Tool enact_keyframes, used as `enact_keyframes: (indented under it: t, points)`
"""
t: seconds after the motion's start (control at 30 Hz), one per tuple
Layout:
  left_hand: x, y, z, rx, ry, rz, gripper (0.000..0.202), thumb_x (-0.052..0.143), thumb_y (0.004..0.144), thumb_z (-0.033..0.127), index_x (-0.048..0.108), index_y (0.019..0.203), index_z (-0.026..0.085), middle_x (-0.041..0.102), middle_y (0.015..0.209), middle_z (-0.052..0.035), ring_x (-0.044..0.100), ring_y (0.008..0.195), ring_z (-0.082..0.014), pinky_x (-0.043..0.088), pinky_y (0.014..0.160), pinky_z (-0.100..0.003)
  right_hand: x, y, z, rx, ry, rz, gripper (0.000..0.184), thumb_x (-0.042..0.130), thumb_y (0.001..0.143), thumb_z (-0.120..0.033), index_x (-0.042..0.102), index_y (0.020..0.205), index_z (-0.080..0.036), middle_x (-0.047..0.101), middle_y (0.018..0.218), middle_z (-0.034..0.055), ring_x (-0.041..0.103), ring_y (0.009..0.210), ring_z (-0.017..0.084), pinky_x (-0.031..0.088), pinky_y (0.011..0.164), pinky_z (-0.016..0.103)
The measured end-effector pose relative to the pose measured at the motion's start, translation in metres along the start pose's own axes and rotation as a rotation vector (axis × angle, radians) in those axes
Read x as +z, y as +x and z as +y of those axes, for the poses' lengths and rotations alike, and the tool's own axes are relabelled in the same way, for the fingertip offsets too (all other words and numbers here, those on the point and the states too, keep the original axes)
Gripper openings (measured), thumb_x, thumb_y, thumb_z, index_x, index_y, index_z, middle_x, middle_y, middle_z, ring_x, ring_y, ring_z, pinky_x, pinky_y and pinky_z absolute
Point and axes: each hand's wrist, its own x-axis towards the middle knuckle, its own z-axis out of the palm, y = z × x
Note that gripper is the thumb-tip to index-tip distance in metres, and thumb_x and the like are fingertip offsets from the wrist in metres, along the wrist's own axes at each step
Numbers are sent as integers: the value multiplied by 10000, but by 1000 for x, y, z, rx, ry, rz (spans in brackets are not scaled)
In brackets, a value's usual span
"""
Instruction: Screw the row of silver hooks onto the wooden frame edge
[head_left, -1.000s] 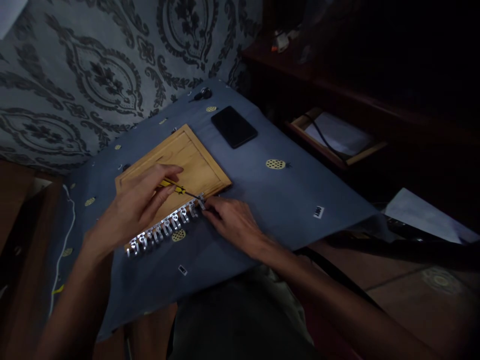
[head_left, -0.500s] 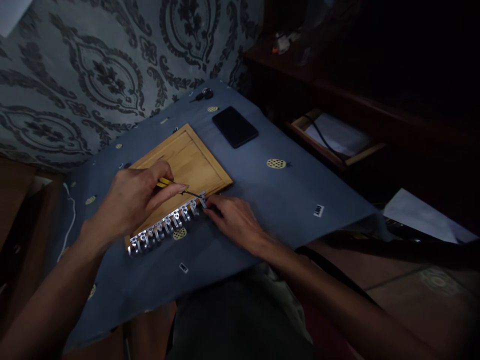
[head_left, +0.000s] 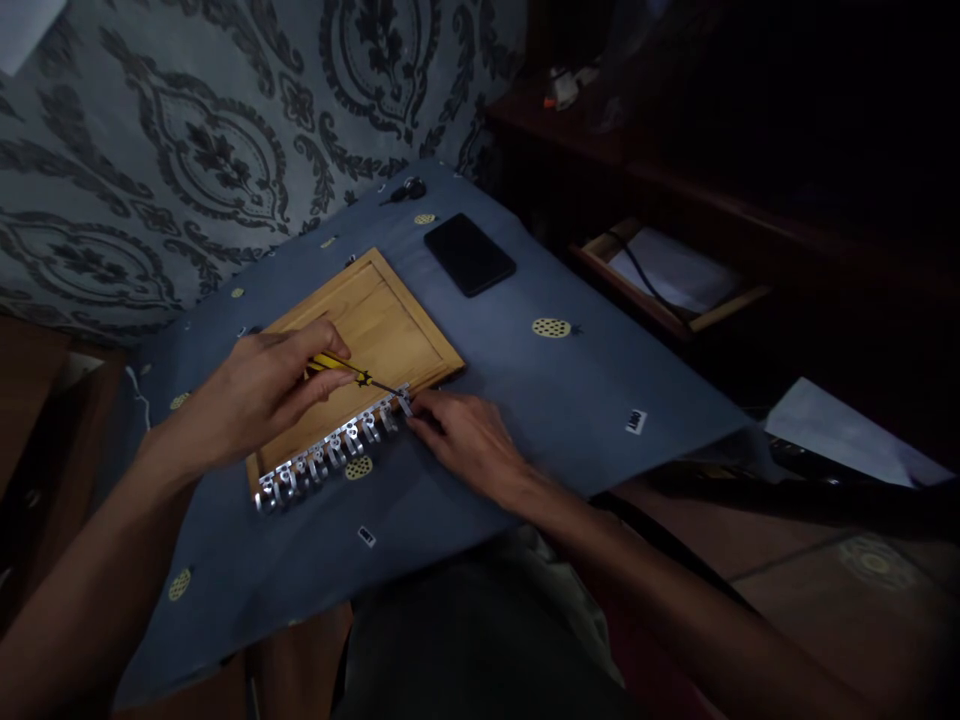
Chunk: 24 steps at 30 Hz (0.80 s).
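A wooden board (head_left: 394, 315) with a raised frame lies flat on the blue tablecloth. Along its near edge runs a silver metal hook rail (head_left: 335, 443) with several hooks jutting toward me. My left hand (head_left: 274, 385) is closed around the yellow handle of a screwdriver (head_left: 341, 370), above the board. The screwdriver's thin shaft slants down to the right and its tip meets the rail's right end. My right hand (head_left: 469, 440) pinches that same end of the hook rail, fingertips close to the screwdriver tip.
A black phone (head_left: 470, 254) lies beyond the board, with dark keys (head_left: 407, 190) farther back. The patterned wall (head_left: 217, 150) borders the table's far left side. At right stands an open drawer (head_left: 675, 270) holding papers. A white cord (head_left: 138, 395) lies at the left edge.
My left hand has shifted slightly back along the screwdriver, and more of its yellow handle shows. My right hand, the board and the rail stay in place.
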Motion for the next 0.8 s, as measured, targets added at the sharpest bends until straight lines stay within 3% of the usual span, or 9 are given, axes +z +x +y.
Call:
enact_keyframes:
  t: [0.17, 0.27, 0.33, 0.4, 0.47, 0.5, 0.63, 0.8]
  points:
    - [7, 0, -5, -41, 51, 75, 394, 634, 918, 598, 627, 775, 231, 513, 439, 46, 482, 370, -130, 276, 440, -233, 0, 0, 0, 1, 0, -1, 100, 598, 997, -204, 692, 1026, -218, 789, 1024, 55, 717, 930, 209, 376, 717, 281]
    - [8, -1, 0, -102, 184, 44, 493, 523, 957, 664, 606, 774, 215, 486, 461, 45, 470, 403, -126, 292, 475, -238, 0, 0, 1, 2, 2, 0, 102, 603, 991, -195, 694, 1031, -216, 787, 1018, 53, 714, 923, 206, 376, 721, 278]
    - [6, -2, 5, -139, 232, -17, 489, 459, 989, 652, 626, 901, 201, 595, 582, 20, 558, 493, -145, 371, 531, -246, 0, 0, 2, -1, 8, 0, 102, 601, 991, -191, 694, 1027, -212, 785, 1016, 56, 712, 919, 205, 376, 719, 277]
    - [4, -4, 10, -124, 229, -70, 445, 455, 998, 603, 610, 1061, 190, 730, 866, -40, 686, 696, -189, 473, 645, -273, 1, 0, 2, -6, 18, 4, 100, 599, 993, -195, 694, 1018, -208, 783, 1012, 58, 710, 914, 204, 379, 719, 277]
    - [2, -5, 12, -93, 210, -105, 377, 477, 995, 517, 574, 1141, 184, 729, 1127, -90, 725, 912, -232, 517, 762, -303, 3, 1, 3, -15, 29, 13, 99, 599, 994, -199, 695, 1010, -210, 780, 1005, 56, 707, 907, 201, 382, 722, 276]
    - [1, -5, 12, -80, 203, -123, 332, 480, 993, 470, 569, 1136, 184, 719, 1155, -94, 722, 950, -239, 519, 780, -308, 3, 1, 3, -18, 32, 16, 100, 598, 993, -199, 697, 1007, -213, 778, 1001, 54, 705, 903, 199, 384, 722, 276]
    - [2, -1, 9, -80, 179, -103, 225, 479, 989, 393, 591, 1034, 203, 714, 903, -37, 685, 746, -194, 467, 655, -284, 3, 1, 3, -9, 33, 18, 111, 599, 986, -196, 705, 1008, -222, 779, 999, 51, 707, 903, 203, 392, 720, 281]
    - [8, 2, 3, -108, 169, -25, 412, 503, 979, 614, 583, 898, 218, 596, 602, 22, 559, 510, -147, 354, 526, -263, 3, 1, 4, -8, 20, 16, 107, 603, 986, -200, 704, 1012, -226, 784, 1018, 49, 712, 910, 198, 396, 725, 276]
